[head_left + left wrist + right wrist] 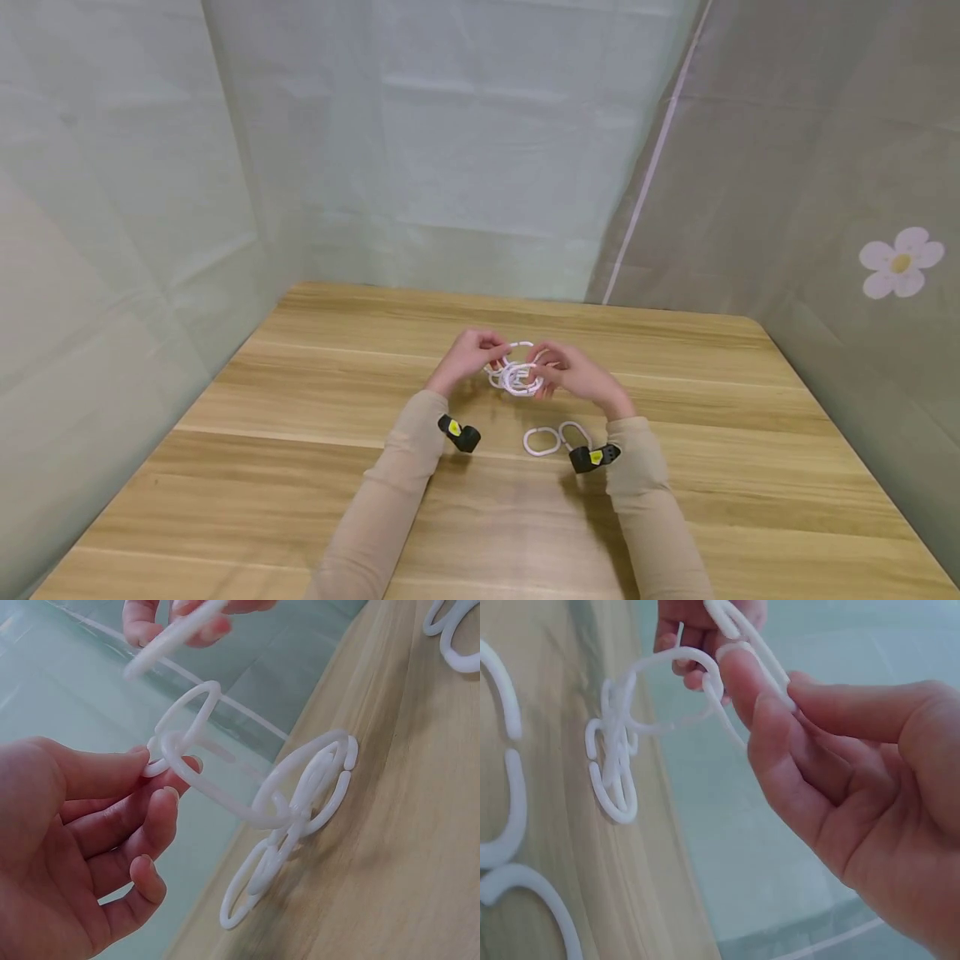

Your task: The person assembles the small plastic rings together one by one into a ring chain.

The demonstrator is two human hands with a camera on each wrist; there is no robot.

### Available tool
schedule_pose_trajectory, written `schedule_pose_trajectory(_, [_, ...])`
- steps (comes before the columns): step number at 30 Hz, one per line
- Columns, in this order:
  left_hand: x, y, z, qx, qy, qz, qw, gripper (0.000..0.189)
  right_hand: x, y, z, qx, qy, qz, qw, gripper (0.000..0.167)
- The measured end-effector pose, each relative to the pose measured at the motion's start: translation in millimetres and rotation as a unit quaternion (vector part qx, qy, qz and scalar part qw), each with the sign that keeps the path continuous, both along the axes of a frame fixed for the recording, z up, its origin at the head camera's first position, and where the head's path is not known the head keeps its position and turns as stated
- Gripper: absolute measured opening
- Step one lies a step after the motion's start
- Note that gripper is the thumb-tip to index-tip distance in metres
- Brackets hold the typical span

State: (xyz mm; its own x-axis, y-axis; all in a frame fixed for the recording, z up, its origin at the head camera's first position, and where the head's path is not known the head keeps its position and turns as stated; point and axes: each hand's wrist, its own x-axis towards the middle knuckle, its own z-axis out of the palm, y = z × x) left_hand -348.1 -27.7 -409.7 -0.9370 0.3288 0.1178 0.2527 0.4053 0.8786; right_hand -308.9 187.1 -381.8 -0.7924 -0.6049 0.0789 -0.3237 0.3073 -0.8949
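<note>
My left hand (467, 358) pinches a white plastic oval ring (214, 694) between thumb and fingertips. That ring passes through another, and a chain of several similar linked rings (256, 881) hangs from it, its lower part bunched at the tabletop. Opposite, my right hand (862, 772) pinches a separate-looking white oval ring (176, 639) between thumb and index finger. In the left wrist view it is held above the left hand's ring; whether the two touch cannot be told. Small gaps show in the sides of some rings.
Two more white rings lie on the wooden table (300, 467) nearer the body: a left one (526, 443) and a right one (573, 423), close together, partly behind the right wrist camera (583, 460). Pale curtains (480, 167) stand behind and beside the table.
</note>
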Motion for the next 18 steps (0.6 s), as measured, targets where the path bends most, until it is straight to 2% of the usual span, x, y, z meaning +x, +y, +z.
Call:
schedule_pose_trajectory(5, [0.2, 0.2, -0.2, 0.007, -0.003, -0.003, 1.0, 0.025, -2.8, 3.8, 0.1, -0.03, -0.006, -0.075, 0.9967, 0.025])
schedule_pose_trajectory(9, [0.8, 1.1, -0.5, 0.008, -0.001, -0.009, 0.9999, 0.024, -4.9, 4.8, -1.1, -0.033, -0.004, -0.124, 0.9917, 0.026])
schedule_pose_trajectory(18, [2.7, 4.0, 1.2, -0.006, 0.0, -0.021, 0.9998, 0.023, -5.8, 2.3, 1.3, -0.098, 0.005, -0.195, 0.9759, 0.026])
